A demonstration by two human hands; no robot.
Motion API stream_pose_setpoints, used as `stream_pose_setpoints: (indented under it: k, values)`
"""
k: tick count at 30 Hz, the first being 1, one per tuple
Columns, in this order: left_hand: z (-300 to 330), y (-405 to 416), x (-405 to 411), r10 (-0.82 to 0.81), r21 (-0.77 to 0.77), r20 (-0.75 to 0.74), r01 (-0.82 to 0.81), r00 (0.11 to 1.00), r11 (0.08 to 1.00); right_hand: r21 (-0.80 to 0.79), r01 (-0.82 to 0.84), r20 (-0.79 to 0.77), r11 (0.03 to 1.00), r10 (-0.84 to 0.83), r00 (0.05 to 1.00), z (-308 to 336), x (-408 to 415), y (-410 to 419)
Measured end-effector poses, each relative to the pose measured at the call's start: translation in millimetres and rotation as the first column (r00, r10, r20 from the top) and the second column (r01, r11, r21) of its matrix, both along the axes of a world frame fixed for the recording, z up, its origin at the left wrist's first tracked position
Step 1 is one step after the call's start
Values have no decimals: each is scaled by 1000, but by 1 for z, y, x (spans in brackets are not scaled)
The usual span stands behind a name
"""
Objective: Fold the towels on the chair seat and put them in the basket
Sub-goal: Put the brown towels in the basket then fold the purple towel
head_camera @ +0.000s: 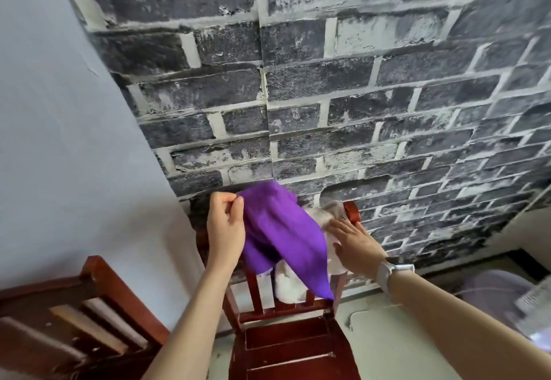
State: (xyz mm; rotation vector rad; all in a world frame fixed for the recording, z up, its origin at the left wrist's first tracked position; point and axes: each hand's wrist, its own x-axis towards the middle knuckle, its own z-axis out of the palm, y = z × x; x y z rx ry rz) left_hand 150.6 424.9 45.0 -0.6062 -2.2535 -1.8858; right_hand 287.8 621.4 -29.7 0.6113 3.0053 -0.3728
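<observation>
A purple towel hangs over the back of a red-brown wooden chair. My left hand pinches its upper left corner and holds it up. Under and beside it a whitish towel is draped over the same chair back. My right hand, fingers spread, lies flat on the whitish towel near the chair's right post; a white watch is on that wrist. The chair seat below is bare wood. No basket can be made out for certain.
A second dark wooden chair stands at the lower left. A wall with grey brick pattern rises right behind the chair. A blurred pale lilac object sits on the floor at the right edge.
</observation>
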Motion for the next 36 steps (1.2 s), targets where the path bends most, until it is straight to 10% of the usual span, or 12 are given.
stream_pose_setpoints:
  k: [6,13,21,32,36]
  values:
    - [11,-61,22,-246,-102,-46,240,968,965,-83,23,-122,996,-33,992,20,-3,-14]
    - [-5,-109,71,-157,-152,-106,140,982,978,-211,-236,-160,949,204,966,27,-9,-71]
    - [-21,-123,106,-181,-195,-23,173,983,965,-418,-499,-386,759,349,854,18,8,-122]
    - [-20,-136,96,-29,-138,-8,28,1000,990,-800,-381,-347,463,160,924,44,22,-119]
    - [-43,-126,102,-168,-255,235,227,957,940,-648,-260,-58,715,294,954,26,43,-102]
